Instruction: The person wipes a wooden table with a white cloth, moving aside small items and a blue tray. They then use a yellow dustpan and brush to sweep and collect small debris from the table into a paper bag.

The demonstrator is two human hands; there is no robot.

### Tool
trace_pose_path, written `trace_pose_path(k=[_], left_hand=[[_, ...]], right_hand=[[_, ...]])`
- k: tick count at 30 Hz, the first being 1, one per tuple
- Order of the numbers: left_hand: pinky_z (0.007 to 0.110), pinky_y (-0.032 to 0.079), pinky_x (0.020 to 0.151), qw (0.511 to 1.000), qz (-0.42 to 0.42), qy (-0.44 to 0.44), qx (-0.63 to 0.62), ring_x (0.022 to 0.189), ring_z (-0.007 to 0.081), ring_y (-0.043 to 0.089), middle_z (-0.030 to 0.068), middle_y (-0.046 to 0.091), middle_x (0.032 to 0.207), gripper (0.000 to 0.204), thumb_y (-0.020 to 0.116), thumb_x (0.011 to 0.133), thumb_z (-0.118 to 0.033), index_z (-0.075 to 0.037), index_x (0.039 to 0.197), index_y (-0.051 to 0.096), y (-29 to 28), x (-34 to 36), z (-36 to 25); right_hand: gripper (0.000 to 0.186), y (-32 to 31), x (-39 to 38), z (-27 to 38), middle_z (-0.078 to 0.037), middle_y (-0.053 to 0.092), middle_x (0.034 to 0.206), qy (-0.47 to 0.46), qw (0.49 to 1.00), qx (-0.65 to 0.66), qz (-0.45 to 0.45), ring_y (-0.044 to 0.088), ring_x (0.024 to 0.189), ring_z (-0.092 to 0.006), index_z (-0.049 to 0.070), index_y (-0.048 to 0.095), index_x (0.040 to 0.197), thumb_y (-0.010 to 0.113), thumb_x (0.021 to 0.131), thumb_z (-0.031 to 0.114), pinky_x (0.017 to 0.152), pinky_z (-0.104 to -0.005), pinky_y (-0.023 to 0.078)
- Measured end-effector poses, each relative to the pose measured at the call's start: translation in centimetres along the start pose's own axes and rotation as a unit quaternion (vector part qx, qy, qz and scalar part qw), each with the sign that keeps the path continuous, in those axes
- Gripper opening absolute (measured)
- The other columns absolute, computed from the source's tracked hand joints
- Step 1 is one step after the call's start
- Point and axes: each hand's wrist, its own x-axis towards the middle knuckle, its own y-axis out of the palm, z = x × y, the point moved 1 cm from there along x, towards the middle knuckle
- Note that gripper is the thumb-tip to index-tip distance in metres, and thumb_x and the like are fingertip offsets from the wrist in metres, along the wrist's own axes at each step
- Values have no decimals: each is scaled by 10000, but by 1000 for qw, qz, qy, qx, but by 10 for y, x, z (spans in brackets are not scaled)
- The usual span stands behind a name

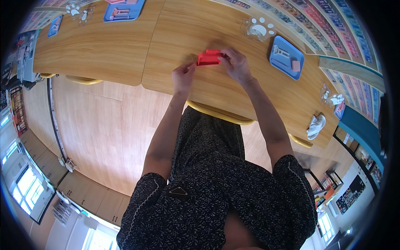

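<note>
Since it probably needs steadying at both ends, the little red piece [209, 58] is basically pinched between left hand [182, 78] and right hand [236, 65] fingertips, well inside the table's near edge [168, 88].

Dark garment [200, 208], pale squiggle print — short sleeves [293, 171], wavy trim — triangular chest badge [178, 191]

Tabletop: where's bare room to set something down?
Widest: wooden tabletop below the upper left blue tray, left of the left hand. Another: between right forearm, right blue tray and white cloth. Crowded: around the red piece and right hand, and at upper right, where that tray, paw stand and racks cluster.
</note>
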Motion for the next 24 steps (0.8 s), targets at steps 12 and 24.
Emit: trace_pose_path(k=[12, 24], left_hand=[[243, 336, 453, 997, -9, 64, 45, 497, 24, 413, -35, 534, 539, 169, 691, 886, -128, -41, 1021, 744, 7, -8, -7], [247, 350, 461, 997, -10, 51, 56, 500, 30, 421, -29, 536, 544, 162, 686, 887, -112, -45, 1024, 742, 5, -11, -12]], right_hand=[[188, 1, -3, 4, -120, 644, 881, -43, 999, -9, 16, 647, 742, -333, 86, 613, 1004, 684, 833, 50, 630, -380, 536], [221, 1, -4, 7, -124, 648, 896, -45, 999, -11, 24, 653, 772, -345, 84, 606, 1008, 670, 814, 2, 637, -390, 539]])
